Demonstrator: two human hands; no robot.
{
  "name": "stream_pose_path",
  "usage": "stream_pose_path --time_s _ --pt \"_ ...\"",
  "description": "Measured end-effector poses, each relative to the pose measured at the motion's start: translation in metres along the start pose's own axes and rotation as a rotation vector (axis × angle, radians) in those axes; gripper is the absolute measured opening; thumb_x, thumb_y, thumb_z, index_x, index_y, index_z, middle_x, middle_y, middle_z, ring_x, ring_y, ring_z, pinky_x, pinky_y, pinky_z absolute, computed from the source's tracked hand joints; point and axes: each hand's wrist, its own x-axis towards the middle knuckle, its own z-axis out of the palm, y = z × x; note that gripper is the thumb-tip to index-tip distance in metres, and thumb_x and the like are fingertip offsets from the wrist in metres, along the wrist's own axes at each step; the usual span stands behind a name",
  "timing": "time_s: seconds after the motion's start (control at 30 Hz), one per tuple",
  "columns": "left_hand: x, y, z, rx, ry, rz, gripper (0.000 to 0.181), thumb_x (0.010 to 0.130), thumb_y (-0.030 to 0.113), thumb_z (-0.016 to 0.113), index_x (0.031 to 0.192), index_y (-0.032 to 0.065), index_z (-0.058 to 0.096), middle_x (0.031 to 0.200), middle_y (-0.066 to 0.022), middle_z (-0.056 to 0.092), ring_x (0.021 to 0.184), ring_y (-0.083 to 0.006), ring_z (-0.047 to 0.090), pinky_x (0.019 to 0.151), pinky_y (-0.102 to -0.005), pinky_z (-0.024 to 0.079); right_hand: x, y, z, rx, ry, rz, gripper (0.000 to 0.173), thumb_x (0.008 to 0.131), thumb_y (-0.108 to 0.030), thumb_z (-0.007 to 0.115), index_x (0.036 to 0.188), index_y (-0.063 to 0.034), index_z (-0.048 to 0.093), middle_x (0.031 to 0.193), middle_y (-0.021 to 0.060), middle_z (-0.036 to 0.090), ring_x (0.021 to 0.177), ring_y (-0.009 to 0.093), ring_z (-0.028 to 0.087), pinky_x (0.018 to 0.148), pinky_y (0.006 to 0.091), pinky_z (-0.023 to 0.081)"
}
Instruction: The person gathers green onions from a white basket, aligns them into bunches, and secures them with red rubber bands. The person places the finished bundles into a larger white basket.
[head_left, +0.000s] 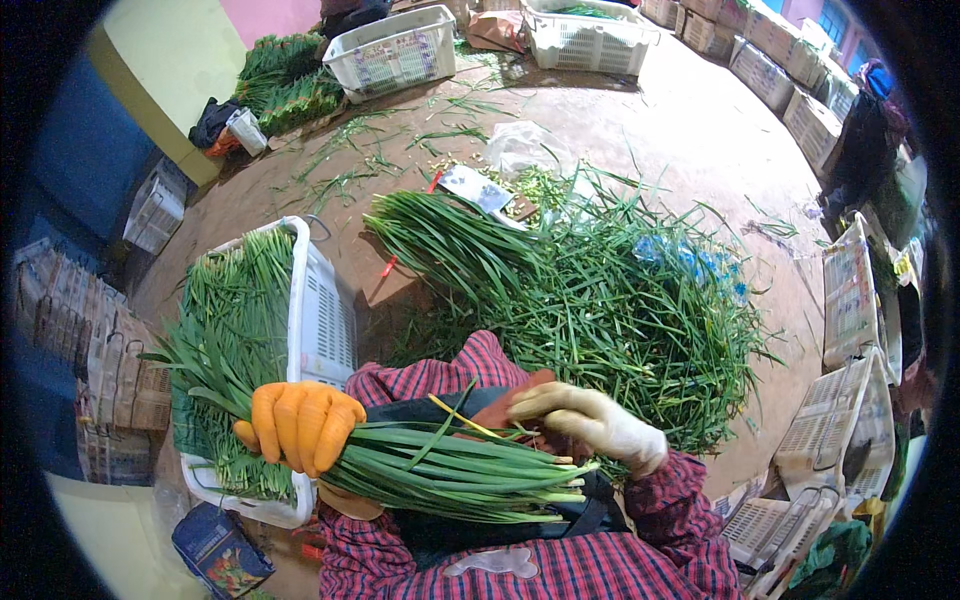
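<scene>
My left hand (304, 427), in an orange rubber glove, grips a bundle of garlic chives (465, 472) across my lap. The pale cut stalk ends point right, and the leaf tips spread left over a white plastic crate (300, 300). More chives (240, 300) fill that crate. My right hand (592, 424), in a cream glove, hovers over the stalk end with its fingers bent. A yellowed leaf (465, 418) lies on top of the bundle, close to those fingertips. Whether the fingers pinch anything is unclear.
Loose leaves form a large heap (630, 322) ahead and right. Another chive bundle (450, 240) rests on a brown board (379, 270), beside a pale speckled flat object (476, 187). White crates (397, 56) stand farther off; crates (832, 442) line the right. A person (862, 142) is at far right.
</scene>
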Motion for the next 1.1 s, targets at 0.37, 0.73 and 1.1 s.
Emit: stream_pose_path --time_s 0.37,0.73,1.1 --pt "0.005 0.004 0.003 0.032 -0.042 -0.039 0.034 0.102 0.024 0.053 0.073 0.0065 0.055 0.06 -0.0077 0.059 0.054 -0.0164 0.058 0.059 -0.0308 0.056 0.022 -0.016 0.036 0.629 0.068 0.374 0.012 0.094 -0.011 0.068 0.102 -0.0039 0.062 0.104 0.004 0.069 0.095 0.011 0.063 0.087 0.0288 0.052" --pt "0.005 0.005 0.018 0.023 0.16 0.081 0.035 0.102 0.024 0.054 0.069 0.0107 0.051 0.055 -0.002 0.054 0.049 -0.0116 0.053 0.058 -0.0272 0.051 -0.071 0.002 -0.004 0.679 0.352 0.362 0.02 0.093 -0.02 0.068 0.096 -0.005 0.055 0.075 0.006 0.06 0.047 0.012 0.048 0.043 0.0264 0.039" --pt "0.009 -0.027 0.022 0.044 0.295 0.02 0.035 0.102 0.031 0.052 0.072 0.0137 0.049 0.058 0.0025 0.048 0.056 -0.0116 0.047 0.063 -0.0288 0.041 0.014 -0.057 0.009 -0.214 0.048 -0.116 0.052 0.092 -0.007 0.067 0.142 -0.0104 0.053 0.141 0.0126 0.051 0.121 0.02 0.057 0.1 0.0339 0.049"
